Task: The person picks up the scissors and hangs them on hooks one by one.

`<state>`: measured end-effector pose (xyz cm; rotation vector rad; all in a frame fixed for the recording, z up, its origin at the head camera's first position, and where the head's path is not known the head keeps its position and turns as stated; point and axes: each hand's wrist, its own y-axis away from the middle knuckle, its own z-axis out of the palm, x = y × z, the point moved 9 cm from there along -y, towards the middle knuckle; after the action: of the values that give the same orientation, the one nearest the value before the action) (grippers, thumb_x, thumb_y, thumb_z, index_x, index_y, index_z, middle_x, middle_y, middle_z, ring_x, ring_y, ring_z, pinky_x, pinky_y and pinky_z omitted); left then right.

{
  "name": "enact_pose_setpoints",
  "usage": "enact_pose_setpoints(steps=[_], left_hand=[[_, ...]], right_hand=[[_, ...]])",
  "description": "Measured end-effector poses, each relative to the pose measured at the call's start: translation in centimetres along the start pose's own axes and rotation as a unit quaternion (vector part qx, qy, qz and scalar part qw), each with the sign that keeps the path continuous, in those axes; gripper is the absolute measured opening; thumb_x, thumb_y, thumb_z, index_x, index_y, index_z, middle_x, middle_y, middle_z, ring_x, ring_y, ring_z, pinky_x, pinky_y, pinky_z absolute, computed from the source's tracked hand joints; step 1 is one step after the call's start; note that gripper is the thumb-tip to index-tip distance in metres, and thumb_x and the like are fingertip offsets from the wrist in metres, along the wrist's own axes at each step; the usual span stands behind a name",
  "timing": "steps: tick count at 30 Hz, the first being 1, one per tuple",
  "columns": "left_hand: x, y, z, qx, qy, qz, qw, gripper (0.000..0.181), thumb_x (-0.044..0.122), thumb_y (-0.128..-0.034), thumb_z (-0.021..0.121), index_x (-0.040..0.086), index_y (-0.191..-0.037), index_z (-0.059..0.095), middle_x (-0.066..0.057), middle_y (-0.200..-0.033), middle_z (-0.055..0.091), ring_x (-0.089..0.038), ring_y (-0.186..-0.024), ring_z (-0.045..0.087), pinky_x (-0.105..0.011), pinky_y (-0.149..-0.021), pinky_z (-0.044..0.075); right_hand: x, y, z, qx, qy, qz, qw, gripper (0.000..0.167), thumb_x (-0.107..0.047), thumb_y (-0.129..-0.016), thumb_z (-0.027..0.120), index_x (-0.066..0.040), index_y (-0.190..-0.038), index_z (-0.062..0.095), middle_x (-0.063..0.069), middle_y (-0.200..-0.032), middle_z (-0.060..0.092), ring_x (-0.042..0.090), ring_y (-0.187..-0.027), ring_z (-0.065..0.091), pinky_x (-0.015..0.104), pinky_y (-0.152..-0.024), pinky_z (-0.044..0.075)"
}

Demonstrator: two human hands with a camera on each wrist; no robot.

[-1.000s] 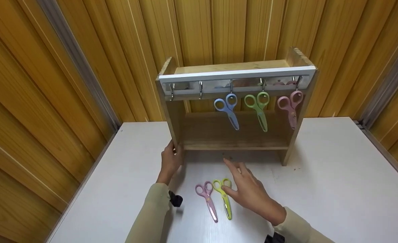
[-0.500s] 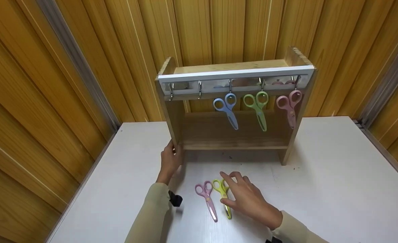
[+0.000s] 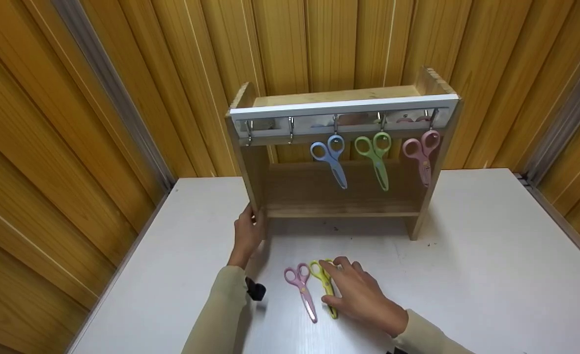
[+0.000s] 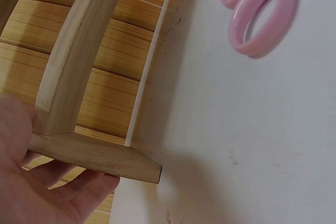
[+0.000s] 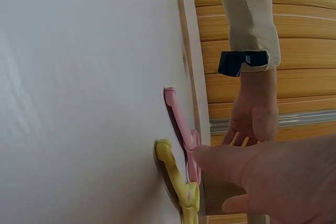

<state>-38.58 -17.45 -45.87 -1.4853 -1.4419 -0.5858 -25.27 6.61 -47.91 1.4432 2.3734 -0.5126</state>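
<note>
My left hand (image 3: 246, 235) grips the lower left side panel of a wooden rack (image 3: 341, 215); in the left wrist view its fingers (image 4: 89, 195) curl round the panel's foot. My right hand (image 3: 361, 292) hovers over yellow scissors (image 3: 327, 287), fingers bent loosely and thumb apart, partly covering one handle loop. In the right wrist view the yellow scissors (image 5: 172, 169) lie below the thumb, with no grip on them visible. Just left of them on the white table lie pink scissors (image 3: 304, 290), handles toward the rack. The right fingertips are hidden in the right wrist view.
A white rail (image 3: 344, 104) with several metal hooks (image 3: 291, 130) runs along the rack's top front. Blue scissors (image 3: 333, 160), green scissors (image 3: 377, 160) and another pink pair of scissors (image 3: 422, 152) hang from it. Wood-patterned walls (image 3: 329, 44) enclose the white table (image 3: 491, 255).
My right hand has drawn back from near the rack's base and come down over the yellow scissors. The left hand keeps its place on the rack.
</note>
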Motion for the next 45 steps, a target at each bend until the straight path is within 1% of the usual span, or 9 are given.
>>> enact_pose_setpoints(steps=[8,15,23,27,32,35,38,42,45], left_hand=[[-0.1,-0.1,0.0,0.0,-0.008,-0.003,1.0,0.045,0.019,-0.1078,0.051,0.003,-0.15,0.049,-0.02,-0.137,0.063,-0.031,-0.114,0.068,-0.046,-0.09,0.057],[-0.2,-0.1,0.1,-0.001,-0.007,-0.012,0.9999,0.046,0.019,-0.1077,0.051,0.003,-0.15,0.049,-0.019,-0.138,0.063,-0.029,-0.115,0.067,-0.045,-0.093,0.055],[0.0,0.0,0.0,0.002,-0.003,-0.004,1.0,0.044,0.018,-0.1069,0.052,0.002,-0.148,0.052,-0.02,-0.136,0.064,-0.03,-0.115,0.067,-0.045,-0.092,0.055],[0.0,0.0,-0.1,0.005,-0.004,0.001,1.0,0.043,0.018,-0.1066,0.052,0.001,-0.146,0.053,-0.02,-0.134,0.065,-0.03,-0.113,0.068,-0.045,-0.09,0.056],[-0.2,0.0,-0.1,0.006,0.0,-0.006,1.0,0.043,0.019,-0.107,0.052,0.002,-0.146,0.053,-0.02,-0.133,0.066,-0.03,-0.112,0.069,-0.045,-0.089,0.057],[-0.3,0.0,0.0,0.004,-0.002,-0.012,0.9999,0.045,0.019,-0.1074,0.051,0.003,-0.149,0.051,-0.019,-0.137,0.064,-0.03,-0.113,0.068,-0.045,-0.091,0.056],[-0.3,0.0,0.1,0.001,-0.001,-0.013,0.9999,0.046,0.018,-0.1076,0.051,0.004,-0.151,0.049,-0.018,-0.14,0.062,-0.03,-0.116,0.067,-0.046,-0.093,0.055],[-0.1,0.0,0.1,0.002,0.003,-0.011,0.9999,0.046,0.018,-0.1076,0.051,0.003,-0.151,0.049,-0.018,-0.141,0.061,-0.03,-0.118,0.066,-0.047,-0.096,0.054],[-0.1,0.0,0.0,0.003,0.003,-0.009,1.0,0.045,0.018,-0.1076,0.052,0.003,-0.15,0.049,-0.019,-0.142,0.06,-0.031,-0.12,0.065,-0.047,-0.097,0.054]], right_hand=[[0.1,0.0,0.5,-0.005,0.005,0.001,1.0,0.069,-0.031,-0.08,0.088,-0.01,-0.141,0.062,0.016,-0.126,0.058,0.029,-0.096,0.053,0.047,-0.068,0.049],[0.2,0.0,0.6,-0.002,0.023,0.001,0.9997,0.063,-0.031,-0.079,0.089,-0.01,-0.134,0.066,0.016,-0.126,0.058,0.03,-0.097,0.053,0.049,-0.068,0.05],[0.1,0.1,0.6,0.014,0.048,-0.015,0.9986,0.054,-0.035,-0.077,0.09,-0.009,-0.122,0.072,0.016,-0.124,0.059,0.032,-0.097,0.055,0.048,-0.066,0.051],[0.2,0.0,0.7,0.006,0.044,-0.014,0.9989,0.054,-0.034,-0.077,0.09,-0.009,-0.123,0.072,0.016,-0.126,0.059,0.032,-0.097,0.055,0.048,-0.066,0.051],[0.3,0.2,0.5,-0.003,0.035,-0.021,0.9992,0.054,-0.027,-0.078,0.089,-0.011,-0.126,0.07,0.016,-0.127,0.058,0.031,-0.098,0.055,0.047,-0.065,0.05],[0.3,0.4,0.2,0.003,0.025,-0.033,0.9991,0.058,-0.019,-0.077,0.089,-0.01,-0.13,0.066,0.016,-0.124,0.06,0.03,-0.098,0.055,0.046,-0.065,0.05],[0.7,0.5,-0.2,0.011,0.02,-0.035,0.9991,0.061,-0.014,-0.077,0.087,-0.01,-0.133,0.064,0.015,-0.12,0.061,0.03,-0.098,0.056,0.046,-0.066,0.05],[1.3,0.6,-0.4,0.011,0.022,-0.023,0.9994,0.06,-0.015,-0.079,0.087,-0.009,-0.134,0.064,0.013,-0.116,0.063,0.029,-0.098,0.056,0.046,-0.069,0.051],[1.7,0.7,-0.6,0.012,0.024,-0.02,0.9994,0.057,-0.014,-0.078,0.087,-0.008,-0.131,0.066,0.012,-0.11,0.064,0.027,-0.094,0.056,0.044,-0.068,0.051]])
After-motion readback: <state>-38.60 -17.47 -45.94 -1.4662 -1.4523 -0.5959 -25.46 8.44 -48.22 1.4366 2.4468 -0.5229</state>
